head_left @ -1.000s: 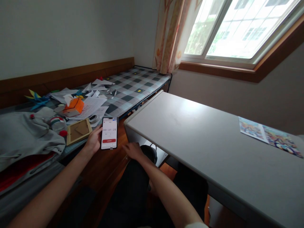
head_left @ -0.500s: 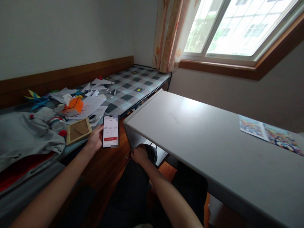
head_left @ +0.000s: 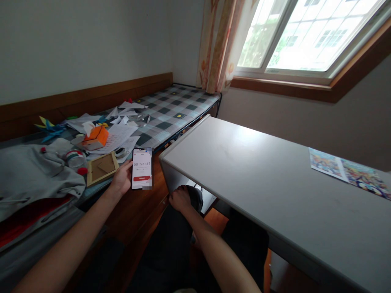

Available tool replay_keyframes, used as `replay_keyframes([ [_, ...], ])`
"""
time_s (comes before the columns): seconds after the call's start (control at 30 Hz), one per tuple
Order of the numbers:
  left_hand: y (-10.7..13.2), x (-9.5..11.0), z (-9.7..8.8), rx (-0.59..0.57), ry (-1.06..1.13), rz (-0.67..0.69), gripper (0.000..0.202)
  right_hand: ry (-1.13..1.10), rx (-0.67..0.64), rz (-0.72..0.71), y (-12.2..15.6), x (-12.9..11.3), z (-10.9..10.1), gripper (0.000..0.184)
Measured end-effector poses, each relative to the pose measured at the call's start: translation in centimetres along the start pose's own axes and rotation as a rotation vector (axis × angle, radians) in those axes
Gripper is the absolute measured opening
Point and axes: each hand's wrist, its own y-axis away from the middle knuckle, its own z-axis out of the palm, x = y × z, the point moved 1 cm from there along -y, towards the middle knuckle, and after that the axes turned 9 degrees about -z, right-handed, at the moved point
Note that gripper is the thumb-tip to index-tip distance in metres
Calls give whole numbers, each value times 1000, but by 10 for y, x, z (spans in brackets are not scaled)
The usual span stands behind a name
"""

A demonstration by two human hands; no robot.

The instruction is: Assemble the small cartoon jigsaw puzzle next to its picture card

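Observation:
My left hand (head_left: 121,180) is wrapped round the left edge of a smartphone (head_left: 141,168), held upright with its screen toward me; the screen shows a running timer and a red button. My right hand (head_left: 180,198) rests on my knee in dark trousers, just below the near corner of the grey table (head_left: 244,171). Its fingers are curled loosely and hold nothing that I can see.
A bed with a checked cover (head_left: 171,110) runs along the left wall, strewn with papers, an orange tissue box (head_left: 95,137), a small wooden frame (head_left: 102,167), tape rolls and grey clothing (head_left: 36,175). Colourful printed sheets (head_left: 348,173) lie on the table's far right. A window and curtain stand behind.
My right hand drew back from beside the phone and settled on my knee. The timer count on the phone rose. The left hand kept hold of the phone, shifting slightly.

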Motion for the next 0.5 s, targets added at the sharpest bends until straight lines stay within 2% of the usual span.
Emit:
replay_keyframes([
  [0.5, -1, -1, -1, 19, 5, -13, 22, 11, 19, -5, 2, 0, -1, 38],
])
